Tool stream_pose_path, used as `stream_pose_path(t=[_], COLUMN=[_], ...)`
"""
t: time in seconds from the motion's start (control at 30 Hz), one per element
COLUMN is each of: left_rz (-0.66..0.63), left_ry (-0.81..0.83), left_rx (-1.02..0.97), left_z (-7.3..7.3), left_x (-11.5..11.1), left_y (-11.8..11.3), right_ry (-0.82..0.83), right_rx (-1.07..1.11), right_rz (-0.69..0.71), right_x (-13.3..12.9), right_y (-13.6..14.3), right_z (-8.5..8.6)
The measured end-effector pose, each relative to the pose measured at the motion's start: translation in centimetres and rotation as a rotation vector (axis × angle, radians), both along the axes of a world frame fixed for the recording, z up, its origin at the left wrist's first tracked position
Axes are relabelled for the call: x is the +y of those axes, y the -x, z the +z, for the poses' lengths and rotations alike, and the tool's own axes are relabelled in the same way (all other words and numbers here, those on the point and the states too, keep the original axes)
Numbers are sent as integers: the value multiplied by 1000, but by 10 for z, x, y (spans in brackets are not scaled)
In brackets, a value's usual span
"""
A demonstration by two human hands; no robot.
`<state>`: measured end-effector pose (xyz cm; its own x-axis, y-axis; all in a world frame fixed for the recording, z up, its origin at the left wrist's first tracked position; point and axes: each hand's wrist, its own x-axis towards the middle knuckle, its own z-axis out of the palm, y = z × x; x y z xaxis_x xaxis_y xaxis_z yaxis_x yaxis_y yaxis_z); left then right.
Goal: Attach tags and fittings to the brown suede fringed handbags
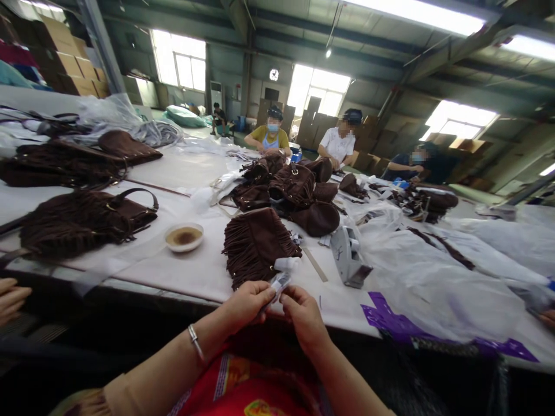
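Near the table's front edge, my left hand (247, 301) is closed around a small piece wrapped in clear and whitish plastic (281, 281). My right hand (304, 315) pinches at the near end of that same piece, fingertips together. What lies inside the wrapping cannot be made out. Just beyond both hands, a dark brown fringed bag (258, 240) lies on the table, with a crumpled white wrapping (287, 264) at its near right corner. To the right of this bag are a flat strip like a ruler (315, 266) and a grey tape dispenser (349, 257).
A shallow bowl (172, 245) with brown contents stands left of the bag. More fringed bags lie at left (87, 222) and in a central heap (295, 185). Plastic sheeting (433, 289) and purple tape (396, 318) cover the right. Co-workers work across the table; another person's hand (12, 300) shows at far left.
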<state>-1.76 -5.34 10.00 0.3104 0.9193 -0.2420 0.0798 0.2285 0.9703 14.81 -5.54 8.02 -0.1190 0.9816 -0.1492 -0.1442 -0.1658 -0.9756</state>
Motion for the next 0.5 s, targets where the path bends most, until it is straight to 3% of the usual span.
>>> stream_pose_path(t=[0.1, 0.2, 0.3, 0.37, 0.43, 0.5], left_rz=[-1, -59, -137, -183, -84, 212], left_ry=[-278, -530, -567, -604, -717, -807], left_rx=[295, 601, 808, 835, 803, 772], left_z=[-2, -10, -14, -10, -5, -2], left_x=[-9, -22, -35, -40, -37, -26], left_y=[-8, -21, -31, -29, -18, 1], right_ry=[93, 178, 238, 242, 234, 230], right_rx=[114, 84, 53, 81, 117, 152], right_rz=[-24, -75, -138, -161, -185, -203], right_x=[-11, -20, -22, -20, -16, -9], right_y=[-4, -3, -2, -4, -8, -13], right_z=[-8, -12, -15, -17, -19, -22])
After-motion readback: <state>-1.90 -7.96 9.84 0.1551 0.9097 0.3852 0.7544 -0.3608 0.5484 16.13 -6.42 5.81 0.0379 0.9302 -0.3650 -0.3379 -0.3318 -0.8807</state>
